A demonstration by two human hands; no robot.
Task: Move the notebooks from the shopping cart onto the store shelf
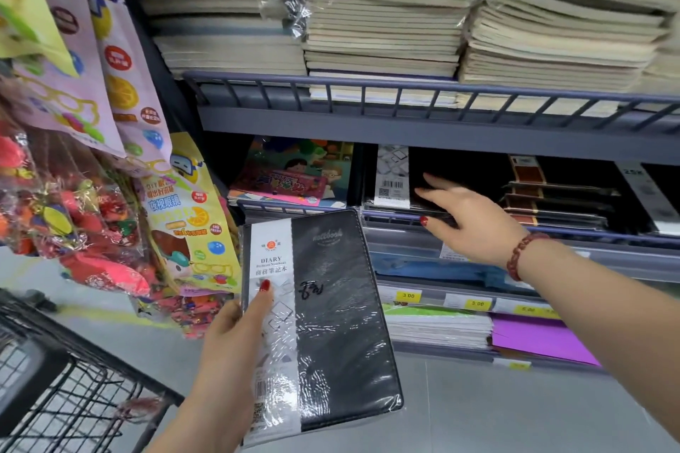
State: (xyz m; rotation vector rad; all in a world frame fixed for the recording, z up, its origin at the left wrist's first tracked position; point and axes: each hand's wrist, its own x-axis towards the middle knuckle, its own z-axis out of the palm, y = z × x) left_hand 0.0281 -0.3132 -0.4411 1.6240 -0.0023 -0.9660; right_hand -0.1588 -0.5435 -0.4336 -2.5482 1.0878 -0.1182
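My left hand (235, 335) grips a black plastic-wrapped diary notebook (335, 324) with a white label band, holding it upright in front of the shelves. My right hand (467, 221) reaches into the middle shelf (404, 219) and rests on a stack of black notebooks (392, 176) lying there, thumb under the stack's front edge, fingers spread on top. The black wire shopping cart (66, 379) is at the lower left; I cannot see any notebooks inside it.
Tall stacks of beige notebooks (379, 18) fill the upper shelf behind a grey rail (404, 88). Colourful children's books (294, 173) lie left of the black stack, dark notebooks (555, 202) to its right. Hanging toy packets (110, 158) crowd the left. Lower shelves hold paper and price tags.
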